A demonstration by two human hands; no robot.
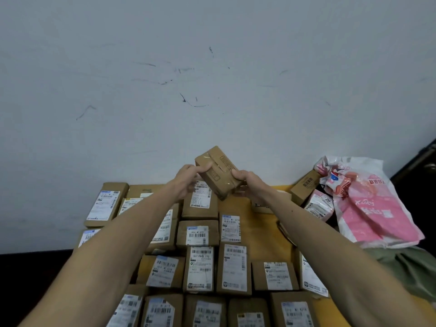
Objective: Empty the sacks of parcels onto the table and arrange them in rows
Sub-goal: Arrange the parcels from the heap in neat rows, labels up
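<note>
I hold a small taped brown cardboard parcel [218, 171] in the air over the far part of the table, tilted, its label side not showing. My left hand [187, 179] pinches its left corner. My right hand [247, 182] grips its right end from below. Under my arms lie several brown parcels with white labels [200, 267] set in rows on the yellow table [262, 234]. Another labelled box [103, 205] lies at the far left of the rows.
At the far right, pink and white plastic mailer bags [370, 208] and a brown box [304, 186] lie in a loose heap. A green sack [405, 265] lies at the right edge. A scuffed white wall [212, 79] stands right behind the table.
</note>
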